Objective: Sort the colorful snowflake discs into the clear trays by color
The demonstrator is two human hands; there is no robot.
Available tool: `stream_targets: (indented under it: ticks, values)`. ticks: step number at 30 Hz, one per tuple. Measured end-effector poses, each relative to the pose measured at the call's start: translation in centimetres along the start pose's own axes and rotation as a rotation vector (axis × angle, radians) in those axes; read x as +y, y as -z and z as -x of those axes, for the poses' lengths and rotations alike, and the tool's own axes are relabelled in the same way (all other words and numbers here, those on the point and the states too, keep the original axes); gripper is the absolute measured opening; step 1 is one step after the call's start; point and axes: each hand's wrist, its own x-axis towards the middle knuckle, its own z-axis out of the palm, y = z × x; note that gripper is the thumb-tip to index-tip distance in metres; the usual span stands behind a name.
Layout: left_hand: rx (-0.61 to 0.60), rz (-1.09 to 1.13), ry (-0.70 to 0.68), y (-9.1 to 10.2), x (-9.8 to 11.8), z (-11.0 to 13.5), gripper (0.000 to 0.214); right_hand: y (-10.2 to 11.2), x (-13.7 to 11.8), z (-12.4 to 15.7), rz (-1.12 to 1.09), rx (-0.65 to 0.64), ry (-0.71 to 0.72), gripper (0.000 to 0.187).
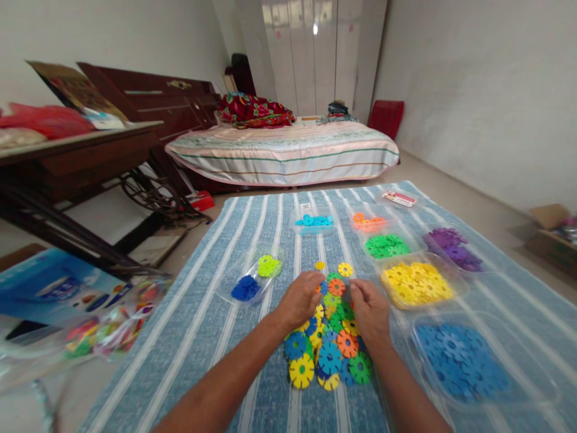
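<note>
white walls, striped bed (pixel 288 153), pale wardrobe (pixel 306 66)

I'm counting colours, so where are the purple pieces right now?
In the head view, the purple pieces sit toward the right, just right of the green pieces and beyond the yellow pieces.

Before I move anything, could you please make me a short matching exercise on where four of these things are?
Things
1. Mixed pile of discs
2. Purple discs
3. Dark blue discs
4. Red floral bundle

Places
A. On the bed
B. Sharing a clear container with lime discs
C. Between the left hand and the right hand, extending back toward the person
D. Just right of the green discs

Pairs: 1-C, 2-D, 3-B, 4-A
</note>
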Motion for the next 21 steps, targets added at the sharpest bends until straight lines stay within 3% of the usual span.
stream_targets:
  ticks: [5,12,21]
  values:
    - [0.115,0.003,0.082,-0.3,-0.8,0.1,0.035,0.0,-0.2,0.0,0.016,-0.010,0.011,0.023]
    - [0.199,-0.007,0.051,-0.2,-0.7,-0.5,0.033,0.0,-0.5,-0.1,0.005,-0.011,-0.003,0.026]
    - [0.115,0.011,-0.058,-0.2,1.8,-1.8,0.022,0.0,0.2,-0.3,-0.108,0.045,-0.162,0.031]
